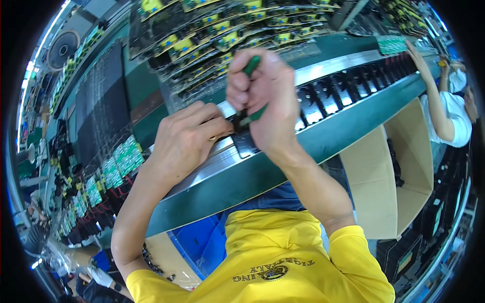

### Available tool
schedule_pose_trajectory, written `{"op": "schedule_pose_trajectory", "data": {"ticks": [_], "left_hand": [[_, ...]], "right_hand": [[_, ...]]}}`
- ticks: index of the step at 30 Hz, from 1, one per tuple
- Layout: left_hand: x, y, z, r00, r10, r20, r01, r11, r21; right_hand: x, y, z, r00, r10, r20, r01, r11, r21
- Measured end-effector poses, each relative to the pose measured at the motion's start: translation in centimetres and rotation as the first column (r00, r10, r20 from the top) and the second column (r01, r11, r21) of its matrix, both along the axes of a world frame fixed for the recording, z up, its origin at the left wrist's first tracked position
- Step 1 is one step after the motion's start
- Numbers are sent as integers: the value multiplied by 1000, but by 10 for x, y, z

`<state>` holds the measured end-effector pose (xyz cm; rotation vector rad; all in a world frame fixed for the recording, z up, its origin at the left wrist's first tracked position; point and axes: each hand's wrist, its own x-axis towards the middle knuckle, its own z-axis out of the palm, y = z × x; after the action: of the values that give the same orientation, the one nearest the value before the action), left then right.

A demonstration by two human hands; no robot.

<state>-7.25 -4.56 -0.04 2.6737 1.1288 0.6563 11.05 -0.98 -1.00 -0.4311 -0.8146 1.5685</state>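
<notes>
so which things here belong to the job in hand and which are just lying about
Likely in use:
blurred green object in the right hand
silver metal rail by the left hand
black plastic casings lined up along it

Likely just lying about:
open brown cardboard box
round dark fan

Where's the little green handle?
In the head view, the green handle is at the upper middle, held in the right hand, with the left hand lower down to its left.

Cannot fully see dark piece [239,125] between left hand [186,135] and blurred right hand [270,96], nor tell fine detail on far boards [225,29]; lose shirt [273,247] at near edge.
</notes>
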Motion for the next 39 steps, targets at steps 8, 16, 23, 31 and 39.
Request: {"op": "schedule_pose_trajectory", "data": {"ticks": [8, 16, 23, 31, 39], "left_hand": [[-1, -6, 5, 999, 51, 4, -51, 998, -25], [14, -20, 21, 982, 175, -66, -178, 983, -42], [25, -26, 13, 942, 337, 6, -334, 935, -120], [35, -20, 3, 916, 398, 46, -393, 915, -87], [41, -19, 4, 893, 448, 35, -442, 890, -115]], "right_hand": [[-15, 2, -10, 983, -89, 162, 71, 991, 113], [34, -22, 38, 917, -189, 350, 80, 950, 303], [88, -73, 10, 55, -639, 767, -213, 743, 634], [85, -75, -9, -73, -679, 730, -233, 724, 650], [85, -77, -13, -52, -677, 734, -225, 724, 652]]}}
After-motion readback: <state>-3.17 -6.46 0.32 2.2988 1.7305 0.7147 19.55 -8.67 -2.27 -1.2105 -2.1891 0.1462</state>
